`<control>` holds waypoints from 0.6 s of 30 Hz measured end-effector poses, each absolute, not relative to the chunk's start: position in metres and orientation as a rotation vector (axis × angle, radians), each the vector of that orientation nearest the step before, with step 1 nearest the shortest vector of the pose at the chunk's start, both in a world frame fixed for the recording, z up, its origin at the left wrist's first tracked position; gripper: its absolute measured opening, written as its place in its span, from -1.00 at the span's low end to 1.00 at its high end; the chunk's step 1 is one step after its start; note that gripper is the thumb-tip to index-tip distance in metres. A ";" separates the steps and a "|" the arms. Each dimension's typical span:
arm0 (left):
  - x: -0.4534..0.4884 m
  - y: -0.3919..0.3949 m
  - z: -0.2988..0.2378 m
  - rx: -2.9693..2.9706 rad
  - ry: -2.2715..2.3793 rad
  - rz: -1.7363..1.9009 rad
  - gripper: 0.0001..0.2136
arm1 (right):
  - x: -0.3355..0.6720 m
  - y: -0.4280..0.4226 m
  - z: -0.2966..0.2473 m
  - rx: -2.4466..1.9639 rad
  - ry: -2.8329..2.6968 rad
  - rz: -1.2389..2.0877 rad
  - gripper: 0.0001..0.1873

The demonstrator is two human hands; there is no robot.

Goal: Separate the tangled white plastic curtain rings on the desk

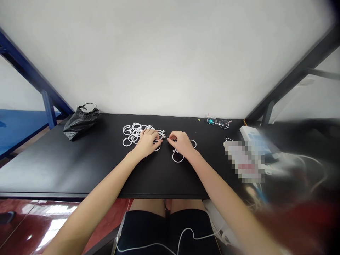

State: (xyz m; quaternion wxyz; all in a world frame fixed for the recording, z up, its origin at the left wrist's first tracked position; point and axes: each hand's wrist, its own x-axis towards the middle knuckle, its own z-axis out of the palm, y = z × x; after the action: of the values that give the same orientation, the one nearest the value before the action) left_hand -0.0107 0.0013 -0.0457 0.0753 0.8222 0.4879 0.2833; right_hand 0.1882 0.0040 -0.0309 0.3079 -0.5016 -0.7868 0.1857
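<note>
Several thin white open rings with small knobbed ends, like curtain rings, lie in a loose pile (pixel 127 142) on the black table. My left hand (pixel 146 142) rests over the right side of this pile, fingers curled and thumb near the index finger, with white rings between and under them. To its right, my right hand (pixel 181 142) is closed in a pinch, and a bit of white ring shows at its fingertips. A few more rings lie under and around it, one ring (pixel 177 161) below and another ring (pixel 195 143) to its right. My palms hide parts of the rings.
A crumpled black plastic bag (pixel 81 122) sits at the table's back left. Eyeglasses (pixel 223 124) lie near the wall at the back right. A white box (pixel 253 136), a blurred-out phone-like object (pixel 244 161) and white cables (pixel 305 157) occupy the right side.
</note>
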 end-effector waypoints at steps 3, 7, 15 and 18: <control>-0.011 0.001 -0.046 2.463 1.463 0.860 -0.85 | 0.190 0.007 -0.033 -1.313 -2.071 0.476 -0.92; -0.011 0.001 -0.045 2.465 1.463 0.862 -0.86 | 0.191 0.011 -0.035 -1.311 -1.967 0.351 -0.96; -0.010 0.000 -0.045 2.459 1.445 0.876 -0.87 | 0.193 0.015 -0.047 -1.415 -2.083 0.355 -0.69; -0.009 0.000 -0.045 2.450 1.451 0.873 -0.88 | 0.192 0.015 -0.048 -1.403 -2.111 0.375 -0.79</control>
State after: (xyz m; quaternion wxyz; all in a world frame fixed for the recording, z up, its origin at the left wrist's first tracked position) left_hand -0.0092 -0.0004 -0.0449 0.0815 0.8199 0.4856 0.2921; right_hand 0.1920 0.0146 -0.0477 0.2857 -0.5246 -0.7896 0.1403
